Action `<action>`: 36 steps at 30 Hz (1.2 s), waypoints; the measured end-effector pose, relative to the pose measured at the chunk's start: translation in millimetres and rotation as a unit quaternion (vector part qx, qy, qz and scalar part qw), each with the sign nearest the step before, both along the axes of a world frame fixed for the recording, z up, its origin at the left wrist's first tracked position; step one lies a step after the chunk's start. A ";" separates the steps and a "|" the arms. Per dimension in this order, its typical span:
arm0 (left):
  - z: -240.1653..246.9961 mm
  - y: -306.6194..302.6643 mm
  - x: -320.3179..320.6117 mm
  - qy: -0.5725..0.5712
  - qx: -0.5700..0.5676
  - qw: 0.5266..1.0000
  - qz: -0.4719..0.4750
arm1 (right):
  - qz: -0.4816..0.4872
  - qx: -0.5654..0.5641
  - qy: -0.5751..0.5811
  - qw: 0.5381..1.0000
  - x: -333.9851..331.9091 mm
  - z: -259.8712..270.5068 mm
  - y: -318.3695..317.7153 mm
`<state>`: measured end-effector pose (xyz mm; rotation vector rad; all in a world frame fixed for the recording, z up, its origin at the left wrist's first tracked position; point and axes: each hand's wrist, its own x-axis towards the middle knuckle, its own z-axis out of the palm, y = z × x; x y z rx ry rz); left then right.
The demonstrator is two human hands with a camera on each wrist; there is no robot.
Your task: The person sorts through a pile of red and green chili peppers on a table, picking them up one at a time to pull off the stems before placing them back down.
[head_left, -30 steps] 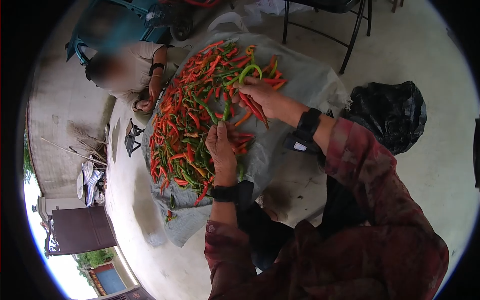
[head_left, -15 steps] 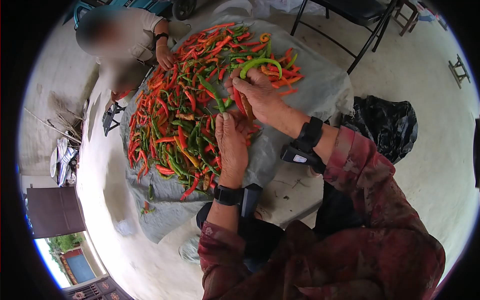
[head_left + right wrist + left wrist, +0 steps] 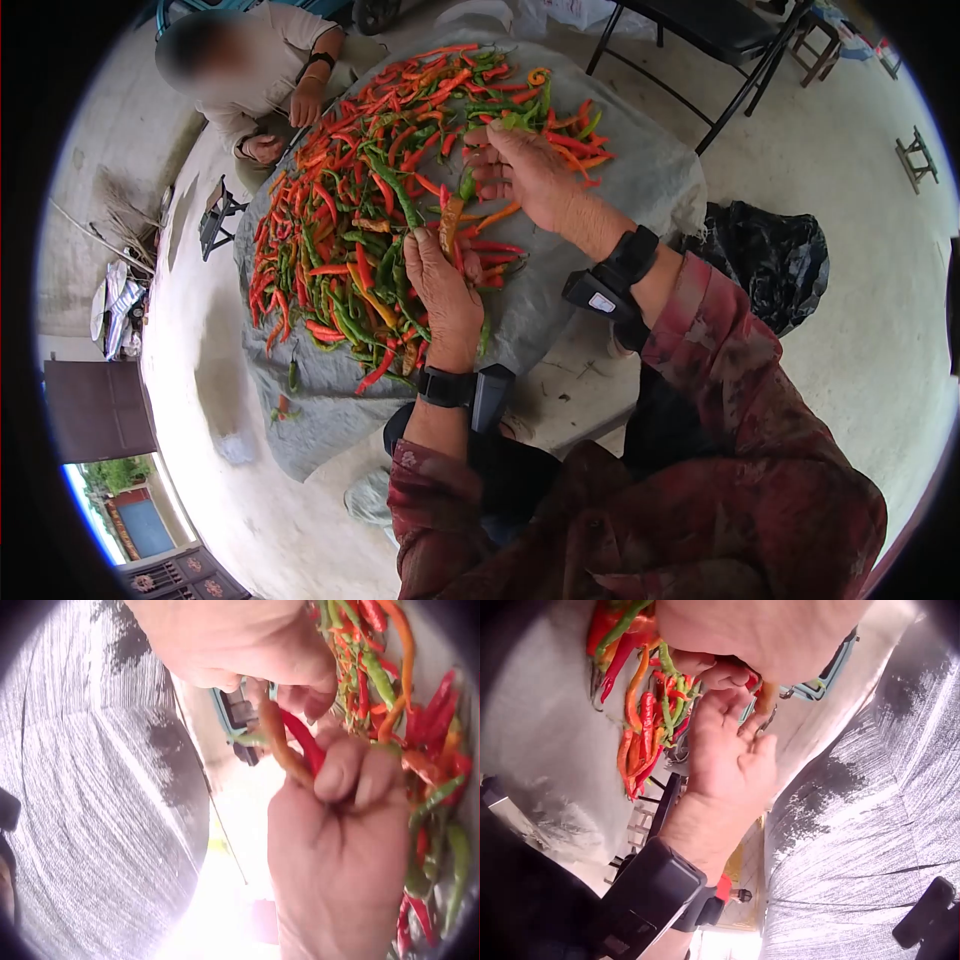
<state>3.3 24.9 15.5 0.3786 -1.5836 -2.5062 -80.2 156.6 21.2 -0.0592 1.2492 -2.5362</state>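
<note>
While the left hand [image 3: 445,295] is clenched round the held chillies [image 3: 450,222], one red and one orange, its fingers [image 3: 341,769] wrapped tight about their lower ends, the right hand [image 3: 525,175] hangs just beyond it over the chilli pile [image 3: 350,200]. The right hand's fingers are loosely bent and the left wrist view shows its palm bare. Its fingertips lie close to the free ends of the held chillies, but contact cannot be told.

Edges and open room: the pile lies on a grey sheet [image 3: 640,190] spread on the concrete floor [image 3: 850,330]. Red, orange and green chillies cover the sheet's left and far parts, reaching almost to its left edge. The right part of the sheet is bare, from the right hand out to the sheet's rumpled right edge. A few stray chillies [image 3: 290,378] lie apart from the pile near the sheet's near-left edge. The near edge runs just in front of the person's knees.

Surface and room: a black bag [image 3: 775,255] sits on the floor just beside the sheet's right edge. A black chair [image 3: 720,40] stands at the far right corner. A small stool [image 3: 915,150] stands well apart on open floor to the right. A second person [image 3: 270,70] crouches at the sheet's far-left edge, hands near the pile.
</note>
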 end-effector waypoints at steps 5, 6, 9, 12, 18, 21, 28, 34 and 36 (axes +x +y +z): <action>8.8 -5.2 -1.4 0.025 -0.009 0.999 0.023 | 0.047 0.281 0.017 0.958 -3.8 -4.5 11.7; 9.9 -6.8 -1.2 0.023 -0.009 0.999 0.025 | 0.032 0.476 0.150 0.866 -8.7 -20.6 11.4; 12.0 -10.2 0.6 0.026 -0.048 0.998 0.009 | -0.024 0.678 0.308 0.667 1.0 -29.4 32.1; 13.9 -9.7 0.2 0.045 -0.070 0.996 0.012 | -0.121 0.674 0.378 0.623 4.4 -13.2 36.6; -9.6 -16.9 -7.9 0.105 -0.236 0.965 0.041 | 0.181 0.288 0.202 0.918 32.3 13.9 4.4; -4.7 -11.4 -9.2 0.105 -0.211 0.970 0.061 | 0.180 0.188 0.113 0.959 30.8 5.9 -9.4; 0.6 -8.3 -6.8 0.054 -0.146 0.988 0.015 | 0.158 0.053 -0.039 0.985 27.6 -2.1 -1.6; 0.0 -8.1 -6.2 0.064 -0.025 0.998 0.014 | 0.003 0.010 -0.021 1.000 9.7 0.2 16.5; -2.5 -13.6 -7.2 0.086 -0.009 0.996 0.018 | -0.042 0.019 -0.005 0.999 -3.6 3.3 29.7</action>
